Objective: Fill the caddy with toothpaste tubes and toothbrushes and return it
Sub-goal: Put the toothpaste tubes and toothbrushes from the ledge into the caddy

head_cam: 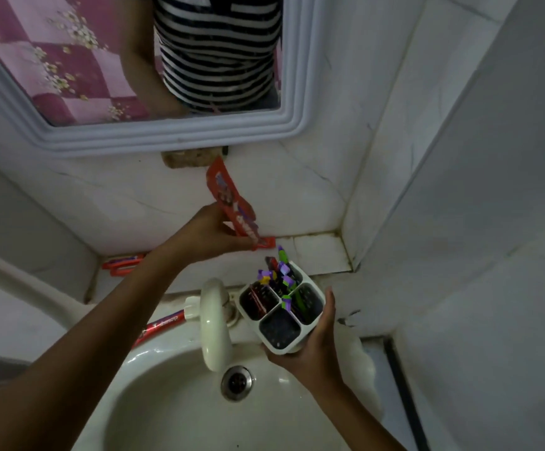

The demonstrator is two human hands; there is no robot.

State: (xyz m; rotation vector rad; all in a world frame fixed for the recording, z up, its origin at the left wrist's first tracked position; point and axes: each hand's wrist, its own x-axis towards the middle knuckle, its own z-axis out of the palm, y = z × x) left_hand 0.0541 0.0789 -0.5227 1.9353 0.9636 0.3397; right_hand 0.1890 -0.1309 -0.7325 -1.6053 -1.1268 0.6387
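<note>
Red tube (232,203) pinched in left hand (211,231) over ledge (316,252). Right hand (313,346) clasps caddy (310,327). Best: swing tube cap-down into empty near compartment, caddy level.

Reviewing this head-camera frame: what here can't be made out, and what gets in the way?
- Brand text on the red tube in the left hand: blurred.
- Number of toothbrushes in the caddy: they overlap, too small.
- Front compartment's contents: too dark to tell.
- Tube behind the faucet: the faucet hides its right end.
- Caddy's base: covered by the right hand.
- Red tubes on the ledge: partly hidden by the left forearm.
</note>
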